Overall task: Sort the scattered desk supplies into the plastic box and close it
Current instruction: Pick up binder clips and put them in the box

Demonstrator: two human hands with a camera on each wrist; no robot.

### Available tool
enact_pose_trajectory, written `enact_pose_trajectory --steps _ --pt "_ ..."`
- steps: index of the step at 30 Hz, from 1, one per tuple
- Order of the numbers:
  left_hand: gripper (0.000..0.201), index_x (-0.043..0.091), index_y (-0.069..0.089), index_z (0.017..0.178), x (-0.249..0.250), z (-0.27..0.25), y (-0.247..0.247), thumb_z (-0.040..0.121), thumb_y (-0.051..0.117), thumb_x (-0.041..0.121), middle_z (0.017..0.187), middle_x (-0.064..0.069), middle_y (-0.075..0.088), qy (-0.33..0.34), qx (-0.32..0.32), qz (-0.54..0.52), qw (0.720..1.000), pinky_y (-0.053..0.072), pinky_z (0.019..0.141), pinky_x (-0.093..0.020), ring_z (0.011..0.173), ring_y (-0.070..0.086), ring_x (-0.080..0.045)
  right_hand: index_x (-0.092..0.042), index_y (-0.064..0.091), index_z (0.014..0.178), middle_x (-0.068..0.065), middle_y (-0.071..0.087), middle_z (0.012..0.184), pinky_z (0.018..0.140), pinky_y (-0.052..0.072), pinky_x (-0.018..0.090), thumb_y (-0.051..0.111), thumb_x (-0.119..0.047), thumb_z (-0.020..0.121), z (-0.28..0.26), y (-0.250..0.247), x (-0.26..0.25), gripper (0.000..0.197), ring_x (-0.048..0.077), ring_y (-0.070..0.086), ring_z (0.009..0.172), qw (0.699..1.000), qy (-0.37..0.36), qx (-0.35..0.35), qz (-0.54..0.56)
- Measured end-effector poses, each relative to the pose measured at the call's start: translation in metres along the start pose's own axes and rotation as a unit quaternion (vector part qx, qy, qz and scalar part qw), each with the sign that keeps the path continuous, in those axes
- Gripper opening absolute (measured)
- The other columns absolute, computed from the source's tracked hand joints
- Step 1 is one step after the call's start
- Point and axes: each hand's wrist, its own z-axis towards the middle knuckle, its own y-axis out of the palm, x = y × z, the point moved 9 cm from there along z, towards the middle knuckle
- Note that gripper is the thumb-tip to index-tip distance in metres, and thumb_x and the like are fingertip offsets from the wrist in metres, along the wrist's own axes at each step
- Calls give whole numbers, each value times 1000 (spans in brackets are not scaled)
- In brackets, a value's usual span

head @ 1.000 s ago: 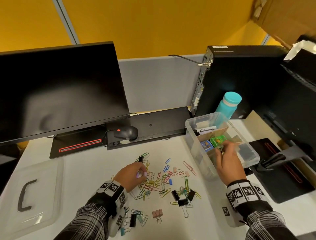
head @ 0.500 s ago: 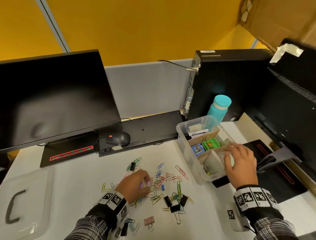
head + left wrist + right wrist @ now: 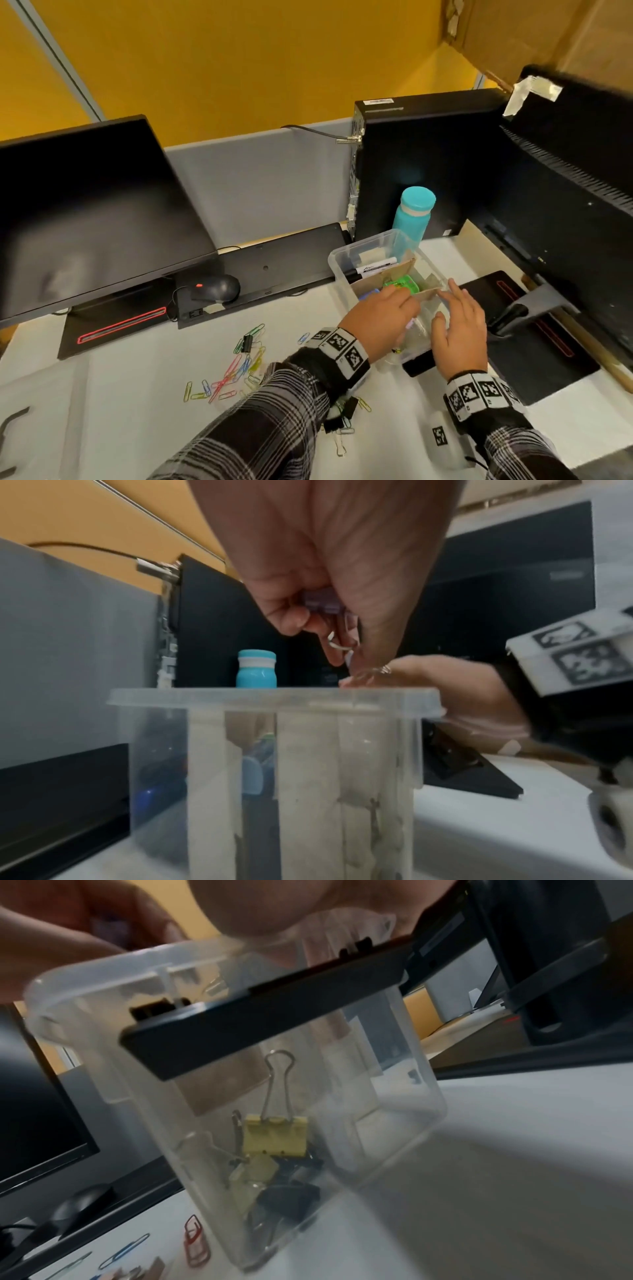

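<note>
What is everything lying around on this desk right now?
plastic box: one, clear, right of centre on the desk, open, with cardboard dividers
binder clips in the box: several, yellow and black, near compartment
marker: one, white and black, far compartment
green item: one, middle compartment
paper clips: many, mixed colours, loose on the desk left of the box
loose binder clips: a few, black, by the left sleeve
lid: one, clear with dark handle, far left
bottle: one, teal, behind the box
mouse: one, black
monitors: two, black
left hand: over the box, pinching a purple binder clip
right hand: open, on the box's right rim
</note>
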Motion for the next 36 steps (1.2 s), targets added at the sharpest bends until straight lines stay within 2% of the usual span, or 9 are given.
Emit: enact_pose_trajectory --steps 7,12,14,17,20,23,26,30,36 --pt "34 12 49 126 -18 -2 39 92 47 14 131 -7 46 -59 -107 -93 988 47 93 -44 116 50 -28 -15 49 127 3 39 147 113 19 37 32 -30 81 -1 -3 -1 51 22 27 138 999 -6 7 32" --pt "31 19 59 114 -40 -46 -11 89 47 6 126 3 52 -62 79 -126 987 47 92 -27 114 51 -14 -17 53 122 3 36 149 116 19 49 38 -30 84 -1 -1 0 43 25 23 141 1000 -7 -29 -4" --pt "30 23 61 108 -79 -83 -22 89 47 4 122 8 53 -137 141 -130 972 45 95 -22 113 49 -7 -18 54 121 5 37 148 117 13 53 48 -22 85 -1 -4 -10 36 26 19 143 999 -8 -41 -34" --pt "27 25 62 101 -153 -147 -16 89 51 4 116 10 53 -267 175 -90 943 46 94 -25 111 47 -8 -19 54 117 3 43 141 117 12 47 49 -20 83 -9 -13 -62 34 23 22 141 995 -98 -28 -18" --pt "28 25 61 108 -213 -202 8 89 52 6 122 6 51 -390 126 -78 909 41 103 -33 119 44 -16 -19 56 112 0 51 130 113 24 36 48 -19 84 -31 4 -124 30 20 36 133 973 -223 -55 15" --pt "37 25 53 126 -227 -221 25 91 53 13 137 6 45 -398 48 -71 913 35 109 -31 128 39 -17 -19 56 108 -3 56 113 96 38 22 47 -18 84 -61 56 -161 26 12 46 113 943 -299 -141 30" --pt "52 25 39 141 -219 -218 38 92 54 19 148 7 34 -361 -39 -66 929 29 111 -29 134 32 -16 -17 60 108 -1 58 106 79 50 25 58 -13 84 -76 121 -162 24 16 56 98 930 -285 -227 -41" --pt "56 25 33 145 -218 -217 49 93 53 19 151 6 31 -345 -74 -70 933 31 112 -30 135 31 -17 -13 52 121 5 47 124 91 45 30 48 -9 91 -85 184 -135 30 22 46 112 899 -222 -343 -156" --pt "48 22 40 141 -225 -221 56 94 50 18 141 1 44 -349 -55 -78 932 34 105 -29 126 40 -19 -14 55 111 3 48 118 89 44 29 50 -9 88 -83 197 -128 24 20 48 107 904 -189 -360 -133"
